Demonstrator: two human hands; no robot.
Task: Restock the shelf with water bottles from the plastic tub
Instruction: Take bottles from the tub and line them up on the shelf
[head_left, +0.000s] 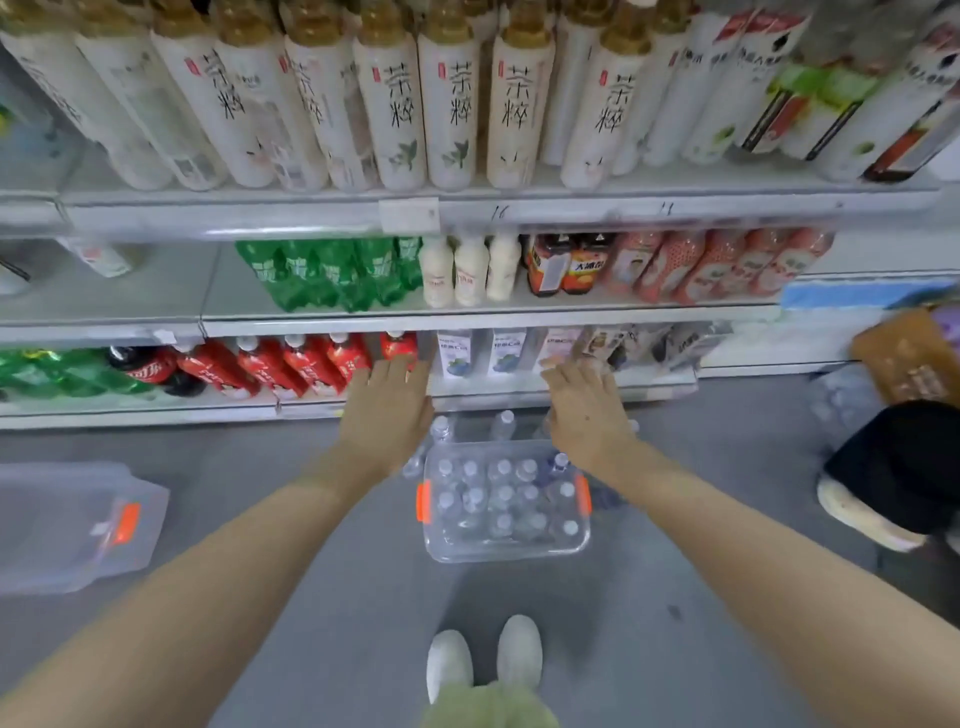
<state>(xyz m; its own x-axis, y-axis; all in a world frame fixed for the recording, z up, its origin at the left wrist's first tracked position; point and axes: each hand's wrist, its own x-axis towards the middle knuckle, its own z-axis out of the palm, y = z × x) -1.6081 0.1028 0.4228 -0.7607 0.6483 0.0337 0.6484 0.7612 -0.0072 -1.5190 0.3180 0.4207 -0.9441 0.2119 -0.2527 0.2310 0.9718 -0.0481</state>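
A: The left hand (387, 410) and right hand (587, 410) hovered released, fingers straight, holding nothing.

B: And the stock?

A: White-capped clear plastic water bottles (501, 499) stood upright in the clear rectangular plastic tub (506, 551) with orange latches, on the floor below and between both hands, before the grey metal bottom shelf (519, 387).

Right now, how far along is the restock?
Done: lid is off the tub and lies on the floor at left. A few loose bottles stand beyond the tub by the bottom shelf.
In hand: nothing. The left hand and right hand are open, empty.
Left: tub packed with water bottles.
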